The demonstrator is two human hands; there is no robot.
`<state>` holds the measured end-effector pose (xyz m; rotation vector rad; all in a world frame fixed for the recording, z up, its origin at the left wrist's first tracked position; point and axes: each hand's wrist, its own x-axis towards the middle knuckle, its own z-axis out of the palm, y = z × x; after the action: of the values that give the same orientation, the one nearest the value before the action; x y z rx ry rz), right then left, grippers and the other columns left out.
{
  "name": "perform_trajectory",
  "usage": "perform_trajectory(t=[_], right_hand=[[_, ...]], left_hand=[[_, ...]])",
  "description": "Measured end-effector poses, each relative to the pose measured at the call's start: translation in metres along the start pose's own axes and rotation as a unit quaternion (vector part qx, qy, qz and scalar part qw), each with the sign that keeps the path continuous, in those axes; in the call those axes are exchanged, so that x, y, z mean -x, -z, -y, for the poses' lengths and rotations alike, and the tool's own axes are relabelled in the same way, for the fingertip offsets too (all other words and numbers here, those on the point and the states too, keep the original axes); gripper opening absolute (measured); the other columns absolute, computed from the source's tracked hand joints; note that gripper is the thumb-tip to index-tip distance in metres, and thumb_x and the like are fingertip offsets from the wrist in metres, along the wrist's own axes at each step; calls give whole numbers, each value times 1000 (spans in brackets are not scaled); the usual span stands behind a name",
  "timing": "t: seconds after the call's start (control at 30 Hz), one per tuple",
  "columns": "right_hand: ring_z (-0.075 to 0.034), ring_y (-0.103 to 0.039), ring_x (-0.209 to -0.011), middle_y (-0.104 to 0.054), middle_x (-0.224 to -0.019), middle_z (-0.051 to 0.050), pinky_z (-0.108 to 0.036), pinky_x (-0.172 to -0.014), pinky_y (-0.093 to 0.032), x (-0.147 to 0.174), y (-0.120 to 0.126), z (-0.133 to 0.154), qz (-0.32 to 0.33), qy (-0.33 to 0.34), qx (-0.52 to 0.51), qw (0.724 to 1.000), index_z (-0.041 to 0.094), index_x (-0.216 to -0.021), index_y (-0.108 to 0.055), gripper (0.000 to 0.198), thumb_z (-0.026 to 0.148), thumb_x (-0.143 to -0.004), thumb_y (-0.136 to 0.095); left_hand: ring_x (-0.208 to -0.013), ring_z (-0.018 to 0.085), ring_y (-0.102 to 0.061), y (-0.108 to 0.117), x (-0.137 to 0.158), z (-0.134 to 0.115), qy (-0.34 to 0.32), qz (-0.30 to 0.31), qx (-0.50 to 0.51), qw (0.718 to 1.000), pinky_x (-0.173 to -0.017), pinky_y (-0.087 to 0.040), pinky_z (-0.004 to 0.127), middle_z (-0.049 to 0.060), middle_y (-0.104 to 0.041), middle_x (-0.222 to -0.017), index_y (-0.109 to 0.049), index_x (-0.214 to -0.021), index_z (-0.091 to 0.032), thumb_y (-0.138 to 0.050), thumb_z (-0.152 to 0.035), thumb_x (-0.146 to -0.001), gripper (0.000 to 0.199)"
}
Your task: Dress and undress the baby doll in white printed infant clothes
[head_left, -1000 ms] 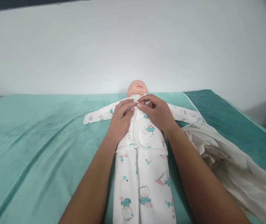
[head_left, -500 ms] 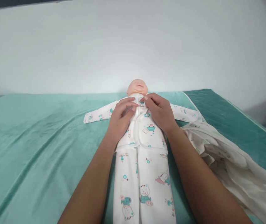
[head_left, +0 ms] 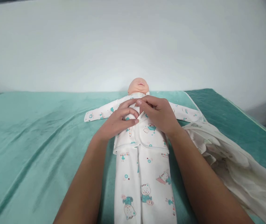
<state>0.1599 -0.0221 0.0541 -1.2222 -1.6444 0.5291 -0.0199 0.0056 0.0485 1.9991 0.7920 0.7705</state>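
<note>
Left hand (head_left: 119, 119) and right hand (head_left: 159, 113) pinched, thumb to fingers, the front edges of a white, printed cloth jacket (head_left: 151, 137); it lay directly beneath them on a bald, smooth-headed doll (head_left: 137, 85), head at the far end, atop a pale-green plush sheet (head_left: 53, 140).

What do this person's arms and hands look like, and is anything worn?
The left hand and right hand are bare, with no gloves, rings or watch showing. The left forearm and right forearm are uncovered too: no sleeves in view.
</note>
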Motion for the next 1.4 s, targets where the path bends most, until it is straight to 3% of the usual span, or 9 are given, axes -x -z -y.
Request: perform_trajectory(t=[0.17,0.4,0.53,0.73,1.0,1.4], right_hand=[[-9,-36,-51,-46,-55,5,-26,-51,-27,1,2,6,50,11,-4,999,21,-72,-66,25,32,-91,-54],[-8,-34,-50,-43,-56,5,-25,-47,-26,2,8,8,102,-32,-23,994,22,-76,-68,20,31,-89,-55],[-10,-40,-57,-56,-72,3,-26,-51,-32,2,18,5,165,-24,-19,986,26,-88,-70,12,27,-86,-58],[-13,-45,-68,-59,-92,1,-27,-58,-37,3,29,5,220,26,6,975,32,-113,-66,41,14,-76,-60],[-13,-45,-65,-54,-81,0,-28,-56,-34,1,27,-2,218,-21,-23,975,29,-101,-69,26,22,-76,-67],[-12,-43,-64,-53,-79,2,-28,-58,-34,1,26,-3,220,-29,-26,975,27,-100,-69,26,25,-75,-68]], left_hand=[[-136,25,-45,-2,0,2,-17,-11,29,999,-112,-39,45,-3,-45,-150,-66,-78,-27,-66,-28,-83,5],[-139,25,-42,-3,-1,2,-6,-14,48,999,-115,-35,48,-3,-44,-151,-66,-76,-25,-68,-28,-81,7],[-141,25,-40,-3,-1,4,-9,-15,68,998,-115,-34,49,-2,-45,-151,-67,-76,-25,-69,-28,-81,7],[-143,26,-37,-3,0,7,-9,-26,79,996,-119,-27,50,-1,-47,-149,-66,-75,-23,-71,-31,-80,10],[-147,30,-28,2,2,5,20,8,97,995,-118,-27,52,-2,-41,-154,-68,-77,-24,-71,-34,-79,11],[-144,27,-35,1,0,6,7,4,83,997,-118,-28,52,-3,-44,-152,-65,-75,-23,-70,-30,-80,10]])
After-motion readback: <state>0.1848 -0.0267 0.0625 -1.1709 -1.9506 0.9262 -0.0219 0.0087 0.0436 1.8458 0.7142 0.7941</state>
